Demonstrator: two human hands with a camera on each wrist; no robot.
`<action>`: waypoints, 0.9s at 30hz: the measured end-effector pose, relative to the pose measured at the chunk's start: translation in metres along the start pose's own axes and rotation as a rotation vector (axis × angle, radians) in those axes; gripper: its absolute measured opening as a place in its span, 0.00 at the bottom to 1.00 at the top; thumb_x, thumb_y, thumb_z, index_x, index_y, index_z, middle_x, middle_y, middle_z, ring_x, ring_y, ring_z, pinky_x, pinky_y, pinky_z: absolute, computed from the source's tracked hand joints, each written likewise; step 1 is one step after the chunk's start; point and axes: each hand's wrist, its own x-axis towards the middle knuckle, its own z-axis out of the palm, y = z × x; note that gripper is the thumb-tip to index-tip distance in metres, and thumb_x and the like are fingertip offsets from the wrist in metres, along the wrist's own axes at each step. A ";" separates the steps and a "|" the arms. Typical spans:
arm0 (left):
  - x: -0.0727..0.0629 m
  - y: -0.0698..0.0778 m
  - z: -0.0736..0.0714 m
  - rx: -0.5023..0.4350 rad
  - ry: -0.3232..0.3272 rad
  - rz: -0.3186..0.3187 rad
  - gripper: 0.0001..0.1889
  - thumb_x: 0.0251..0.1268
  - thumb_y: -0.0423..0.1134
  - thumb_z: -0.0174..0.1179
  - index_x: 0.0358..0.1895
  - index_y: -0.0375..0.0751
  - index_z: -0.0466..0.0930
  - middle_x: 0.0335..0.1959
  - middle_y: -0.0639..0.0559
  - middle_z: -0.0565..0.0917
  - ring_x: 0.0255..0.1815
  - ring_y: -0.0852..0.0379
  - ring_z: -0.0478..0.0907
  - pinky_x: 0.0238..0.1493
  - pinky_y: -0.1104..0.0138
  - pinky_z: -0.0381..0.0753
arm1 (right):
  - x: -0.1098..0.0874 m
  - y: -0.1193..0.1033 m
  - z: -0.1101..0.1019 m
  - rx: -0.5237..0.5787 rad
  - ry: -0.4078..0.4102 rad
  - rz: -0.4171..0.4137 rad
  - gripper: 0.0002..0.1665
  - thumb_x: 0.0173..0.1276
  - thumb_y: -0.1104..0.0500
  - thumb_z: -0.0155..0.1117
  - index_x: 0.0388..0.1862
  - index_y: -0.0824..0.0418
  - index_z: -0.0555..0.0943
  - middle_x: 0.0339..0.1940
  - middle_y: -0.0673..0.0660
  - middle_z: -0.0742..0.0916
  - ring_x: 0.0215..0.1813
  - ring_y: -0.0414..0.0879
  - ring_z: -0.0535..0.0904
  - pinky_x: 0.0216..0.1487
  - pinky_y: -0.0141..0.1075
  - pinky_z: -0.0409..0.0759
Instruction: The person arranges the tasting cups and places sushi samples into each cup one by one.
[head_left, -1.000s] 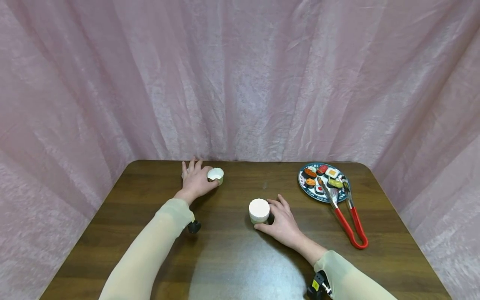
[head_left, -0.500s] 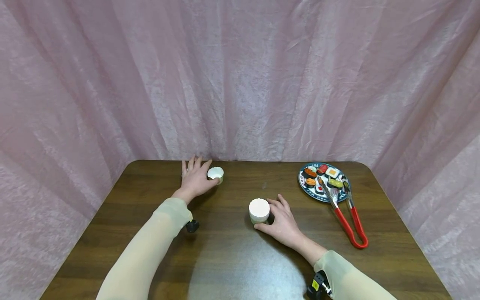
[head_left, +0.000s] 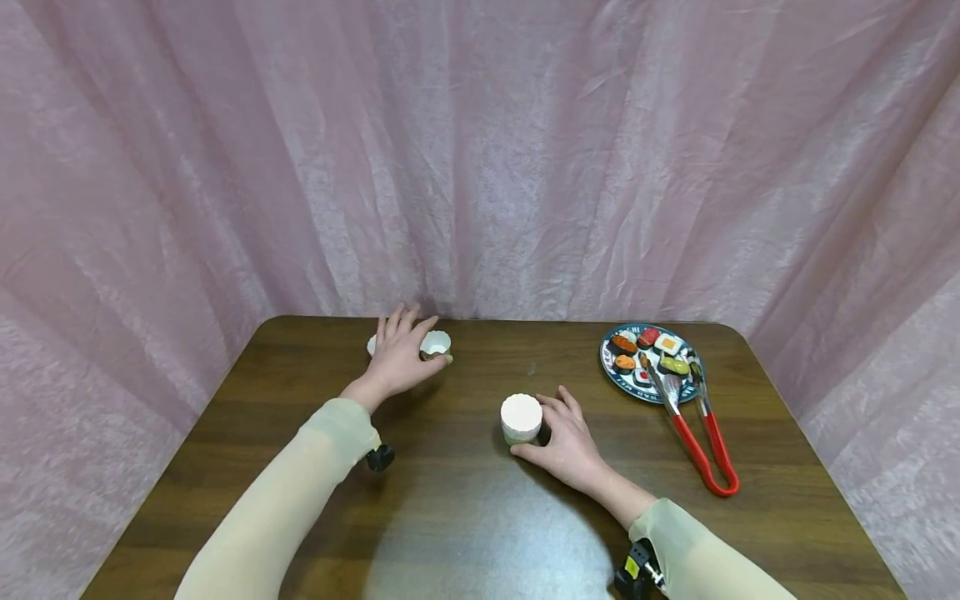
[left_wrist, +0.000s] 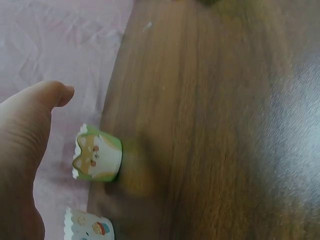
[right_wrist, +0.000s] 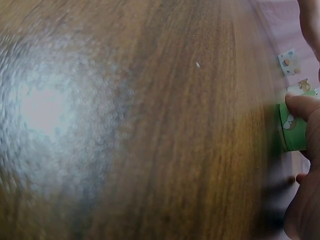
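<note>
My right hand [head_left: 564, 450] holds a green paper baking cup [head_left: 521, 419] at the middle of the table, thumb on one side and fingers on the other; its thumb [right_wrist: 297, 105] covers part of the green wall in the right wrist view. Near the back edge my left hand [head_left: 395, 358] has its fingers spread, just in front of two more paper cups. The right one of these, a green cup with a dog's face [left_wrist: 100, 154], stands beside the thumb [left_wrist: 42, 102]. Fingers partly hide the left one, a white patterned cup [left_wrist: 90, 226], in the head view.
A round plate [head_left: 619, 389] with several sushi pieces lies at the back right. Tongs with red handles [head_left: 692, 451] rest across it, their handle end on the table. A pink curtain [head_left: 480, 167] hangs right behind the table's back edge.
My left hand has let go of the green dog-faced cup, and its fingers have spread. A second cup shows behind its fingers. My right hand keeps its grip in the same place.
</note>
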 end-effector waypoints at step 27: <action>-0.046 0.065 0.008 -0.248 -0.091 0.219 0.46 0.60 0.69 0.66 0.78 0.50 0.66 0.83 0.49 0.53 0.84 0.45 0.34 0.76 0.37 0.34 | 0.002 0.000 0.001 -0.043 -0.015 0.000 0.42 0.54 0.41 0.82 0.64 0.59 0.81 0.74 0.61 0.74 0.83 0.62 0.46 0.77 0.63 0.50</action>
